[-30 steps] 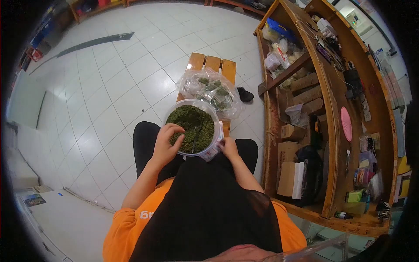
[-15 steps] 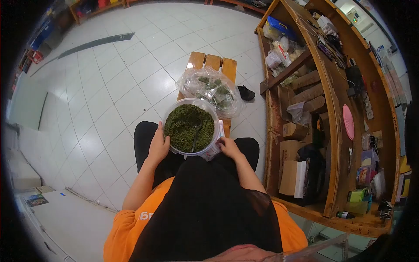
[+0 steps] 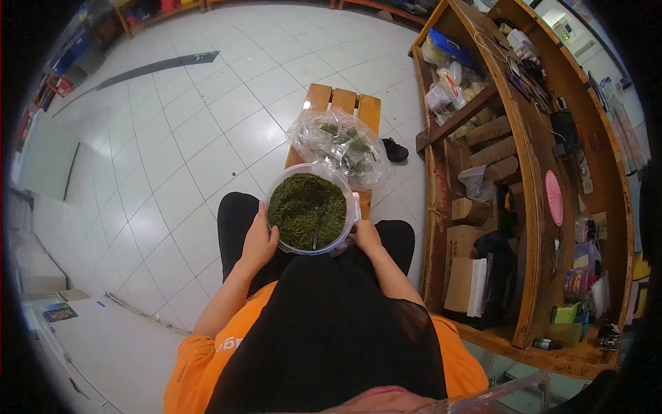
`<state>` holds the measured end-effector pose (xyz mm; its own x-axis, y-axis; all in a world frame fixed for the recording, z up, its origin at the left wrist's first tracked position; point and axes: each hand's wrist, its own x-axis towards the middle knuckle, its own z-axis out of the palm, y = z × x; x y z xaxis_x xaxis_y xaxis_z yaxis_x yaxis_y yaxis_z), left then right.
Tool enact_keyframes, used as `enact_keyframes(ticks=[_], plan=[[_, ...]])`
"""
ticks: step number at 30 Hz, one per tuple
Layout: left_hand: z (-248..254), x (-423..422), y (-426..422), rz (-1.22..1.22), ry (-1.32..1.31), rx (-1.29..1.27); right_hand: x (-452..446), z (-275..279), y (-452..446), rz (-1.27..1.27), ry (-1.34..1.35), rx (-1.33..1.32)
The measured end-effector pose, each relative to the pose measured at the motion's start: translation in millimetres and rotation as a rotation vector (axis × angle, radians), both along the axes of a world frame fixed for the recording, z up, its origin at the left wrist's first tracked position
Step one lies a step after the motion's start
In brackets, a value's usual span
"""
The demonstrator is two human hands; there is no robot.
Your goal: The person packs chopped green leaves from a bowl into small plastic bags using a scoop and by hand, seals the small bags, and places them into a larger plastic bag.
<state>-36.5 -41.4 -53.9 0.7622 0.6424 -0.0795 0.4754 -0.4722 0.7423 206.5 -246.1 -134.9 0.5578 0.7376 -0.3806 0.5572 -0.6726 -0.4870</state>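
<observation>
A round clear plastic tub (image 3: 347, 188) full of dried, shredded green leaves (image 3: 296, 207) rests at my lap, by the near end of a slatted wooden bench (image 3: 369, 110). A dark-handled spoon (image 3: 318, 228) is stuck in the leaves. My left hand (image 3: 259, 240) grips the tub's left side, thumb at the rim. My right hand (image 3: 366, 237) is closed at the tub's lower right edge, beside whitish packets (image 3: 356, 205) partly hidden under the tub; what its fingers hold is hidden. Just beyond the tub lies a clear plastic bag (image 3: 376, 165) with small packets of green leaves inside.
To the right stands a wooden shelf unit (image 3: 527, 276) with cardboard boxes (image 3: 458, 279), bags and a pink oval object (image 3: 554, 195). A black shoe (image 3: 394, 150) lies on the tiled floor (image 3: 186, 138) right of the bench. A white surface (image 3: 117, 352) is at lower left.
The view has shifted slightly, so everything appears a little lower and to the right. My right hand has moved closer in against the tub's edge. My left hand keeps its grip.
</observation>
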Motion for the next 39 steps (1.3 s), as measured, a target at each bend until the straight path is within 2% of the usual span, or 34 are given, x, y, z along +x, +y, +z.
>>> enact_keyframes(ticks=[9,13,18,22,25,27,28,30,32,34,36,37,38,39], plan=[[-6,2,-3,0.024,-0.039,0.018,-2,-14,-7,0.108,-0.150,0.246],[-7,1,-3,0.000,-0.051,0.063,-1,-13,-6,0.159,-0.162,0.228],[-6,1,-3,-0.005,-0.052,0.064,1,-24,-5,0.113,-0.032,0.117],[-10,0,-1,-0.013,-0.074,0.089,2,-22,-4,0.085,-0.012,0.137],[2,0,-2,0.014,-0.061,0.020,-4,2,-7,-0.016,-0.039,0.211],[1,-1,-1,0.025,-0.061,-0.047,-15,8,-12,-0.187,-0.141,0.311],[-7,-2,3,0.035,-0.090,0.008,-19,11,-16,-0.191,-0.146,0.308],[-7,2,3,0.040,-0.128,0.059,-21,17,-22,-0.370,-0.108,0.453],[21,7,-1,0.090,-0.342,0.434,-17,32,-27,-0.391,-0.165,0.518],[36,15,-3,0.064,-0.402,0.400,-20,63,-25,-0.409,-0.215,0.585],[50,26,1,-0.333,-0.258,-0.529,-33,119,-18,-0.215,-0.464,0.655],[57,37,-3,-0.384,-0.239,-0.814,-42,140,-13,-0.215,-0.463,0.656],[64,48,-12,-0.432,-0.216,-1.099,-52,160,-7,-0.111,-0.504,0.751],[70,54,-22,-0.431,-0.220,-1.094,-61,174,1,-0.004,-0.545,0.847]])
